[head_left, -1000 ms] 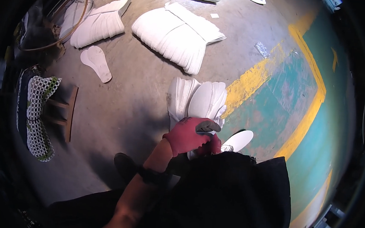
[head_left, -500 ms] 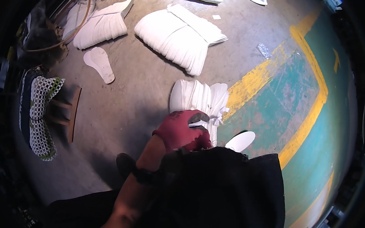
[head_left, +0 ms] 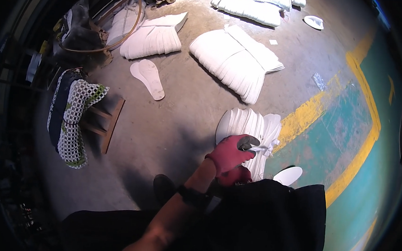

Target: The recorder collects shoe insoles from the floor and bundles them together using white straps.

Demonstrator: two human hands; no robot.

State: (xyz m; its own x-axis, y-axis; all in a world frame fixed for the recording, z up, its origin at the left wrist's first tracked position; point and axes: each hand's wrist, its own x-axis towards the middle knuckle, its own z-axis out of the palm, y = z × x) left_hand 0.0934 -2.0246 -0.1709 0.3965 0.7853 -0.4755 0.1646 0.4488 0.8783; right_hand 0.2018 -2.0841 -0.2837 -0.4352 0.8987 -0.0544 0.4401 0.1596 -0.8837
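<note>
Just below the middle of the frame, the person's left hand (head_left: pixel 230 154), in a red glove with a grey fingertip, is curled around a white tie strip (head_left: pixel 260 149) that binds a bundle of white shoe insoles (head_left: pixel 249 128) resting on the concrete floor (head_left: pixel 178 124). The fingers are closed tight on the strip, thumb pressed toward the bundle. Right under it, the right hand (head_left: pixel 237 175), also red-gloved, shows only partly above the person's dark clothing; I cannot tell whether it is open or grasping anything. A single white insole (head_left: pixel 288 175) lies just beside the bundle, toward the lower right, at the edge of the teal painted area bordered by a yellow line (head_left: pixel 302 120). Higher up, near the top centre, a long fanned stack of insoles (head_left: pixel 235 61) spreads across the floor, with another stack (head_left: pixel 153 35) to its left and a loose pair of insoles (head_left: pixel 148 78) below that. At the left of the frame stands a wooden stool (head_left: pixel 104 124) draped with a checkered green-and-white cloth (head_left: pixel 75 118). More white stacks (head_left: pixel 259 2) lie along the top edge.
</note>
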